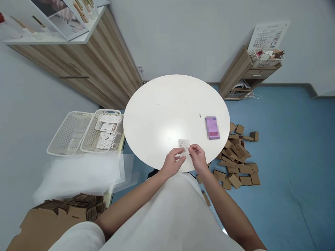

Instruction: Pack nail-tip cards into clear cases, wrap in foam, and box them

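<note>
A small white printed card (184,143) is just above the near part of the round white table (157,101). My right hand (198,157) pinches the card's right edge between thumb and fingers. To its left, my left hand (173,161) has its thumb and fingers apart, with the fingertips close to the card's left edge. Whether those fingertips touch the card I cannot tell. Farther right on the table lies a blurred purple pack (212,128), apart from both hands.
At the left stand two white perforated baskets, one (84,141) holding several white cards. Below them are clear plastic sheets (83,172) and stacked flat cardboard (49,223). Several brown cardboard boxes (239,153) lie on the blue floor at right. Wooden cabinets (110,59) stand behind.
</note>
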`<state>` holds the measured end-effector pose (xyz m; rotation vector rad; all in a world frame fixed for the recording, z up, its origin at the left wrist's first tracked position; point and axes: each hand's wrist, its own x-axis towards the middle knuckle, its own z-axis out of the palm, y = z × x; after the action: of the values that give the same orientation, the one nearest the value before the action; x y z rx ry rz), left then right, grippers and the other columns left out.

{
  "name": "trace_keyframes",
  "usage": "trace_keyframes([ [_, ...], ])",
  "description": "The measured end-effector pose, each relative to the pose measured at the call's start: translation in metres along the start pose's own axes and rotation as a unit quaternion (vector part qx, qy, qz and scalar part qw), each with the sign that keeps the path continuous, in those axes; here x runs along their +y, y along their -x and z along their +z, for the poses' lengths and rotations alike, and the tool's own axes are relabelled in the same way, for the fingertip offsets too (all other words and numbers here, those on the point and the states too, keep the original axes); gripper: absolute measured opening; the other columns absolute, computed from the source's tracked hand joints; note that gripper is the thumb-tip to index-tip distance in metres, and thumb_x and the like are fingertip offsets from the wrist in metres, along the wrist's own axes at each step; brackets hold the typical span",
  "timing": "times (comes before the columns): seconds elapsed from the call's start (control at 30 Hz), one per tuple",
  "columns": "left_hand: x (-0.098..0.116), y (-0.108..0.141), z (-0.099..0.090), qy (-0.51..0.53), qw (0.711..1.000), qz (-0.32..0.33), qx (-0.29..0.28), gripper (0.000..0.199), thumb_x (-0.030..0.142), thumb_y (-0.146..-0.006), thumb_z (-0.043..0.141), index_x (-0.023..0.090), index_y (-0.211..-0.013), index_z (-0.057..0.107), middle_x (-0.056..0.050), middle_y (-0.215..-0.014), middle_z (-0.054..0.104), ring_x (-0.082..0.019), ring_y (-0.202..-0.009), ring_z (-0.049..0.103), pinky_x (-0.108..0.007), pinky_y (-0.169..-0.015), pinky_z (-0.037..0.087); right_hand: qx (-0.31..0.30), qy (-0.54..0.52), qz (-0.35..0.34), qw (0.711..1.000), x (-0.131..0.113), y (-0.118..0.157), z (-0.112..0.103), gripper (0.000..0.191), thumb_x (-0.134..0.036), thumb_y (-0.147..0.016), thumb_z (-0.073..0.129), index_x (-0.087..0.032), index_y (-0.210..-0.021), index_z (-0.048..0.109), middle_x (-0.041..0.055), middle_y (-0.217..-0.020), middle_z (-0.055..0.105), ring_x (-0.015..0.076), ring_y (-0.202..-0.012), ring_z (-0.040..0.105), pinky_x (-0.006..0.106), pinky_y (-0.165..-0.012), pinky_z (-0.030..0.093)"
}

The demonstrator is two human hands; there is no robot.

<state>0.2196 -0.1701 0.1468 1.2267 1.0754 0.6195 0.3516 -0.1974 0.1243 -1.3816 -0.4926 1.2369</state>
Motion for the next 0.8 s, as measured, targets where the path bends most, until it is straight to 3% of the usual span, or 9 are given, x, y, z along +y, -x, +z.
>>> trace_keyframes([
  [0.17,0.003,-0.007,-0.006,0.089,0.995,-0.035,-0.003,0.037,0.033,-0.074,0.060,0.020,-0.109,0.059,-0.008,-0.106,0.061,-0.020,-0.100,0.055,-0.037,-0.085,0.046,-0.021,0.060,-0.057,0.996,-0.003,0.008,0.013,0.025,-0.040,-0.068,0.063,-0.021,-0.083,0.059,0.0039,-0.085,0.063,0.0171,-0.081,0.058,0.036,-0.078,0.047],
  [0.3,-0.003,-0.013,-0.014,0.142,0.987,-0.067,0.020,0.033,0.041,-0.073,0.059,0.018,-0.097,0.064,-0.006,-0.097,0.064,-0.018,-0.091,0.058,-0.036,-0.081,0.048,-0.057,0.136,-0.117,0.982,-0.004,0.017,0.017,0.024,-0.035,-0.072,0.059,-0.022,-0.093,0.060,0.0053,-0.093,0.063,0.0179,-0.088,0.058,0.037,-0.084,0.046],
  [0.5,-0.013,-0.016,-0.022,0.154,0.982,-0.100,0.044,0.033,0.045,-0.069,0.061,0.017,-0.085,0.066,-0.004,-0.083,0.063,-0.014,-0.079,0.058,-0.029,-0.070,0.051,0.008,0.257,-0.187,0.948,-0.007,0.024,0.004,0.022,-0.032,-0.075,0.054,-0.022,-0.094,0.059,0.0056,-0.093,0.061,0.0178,-0.086,0.055,0.037,-0.082,0.045],
  [0.6,-0.014,-0.014,-0.022,0.157,0.982,-0.099,0.043,0.033,0.045,-0.068,0.062,0.017,-0.086,0.067,-0.005,-0.082,0.064,-0.014,-0.076,0.058,-0.027,-0.066,0.050,0.016,0.265,-0.164,0.950,-0.006,0.025,-0.008,0.040,-0.034,-0.072,0.059,-0.023,-0.109,0.051,0.0062,-0.100,0.058,0.0161,-0.080,0.055,0.038,-0.079,0.046],
  [0.8,-0.011,-0.010,-0.019,0.144,0.986,-0.079,0.008,0.032,0.042,-0.072,0.059,0.018,-0.091,0.067,-0.006,-0.083,0.065,-0.014,-0.076,0.057,-0.025,-0.064,0.048,-0.085,0.278,-0.141,0.946,-0.004,0.029,-0.028,0.073,-0.032,-0.068,0.064,-0.031,-0.132,0.028,0.0049,-0.107,0.053,0.0124,-0.072,0.056,0.038,-0.079,0.046],
])
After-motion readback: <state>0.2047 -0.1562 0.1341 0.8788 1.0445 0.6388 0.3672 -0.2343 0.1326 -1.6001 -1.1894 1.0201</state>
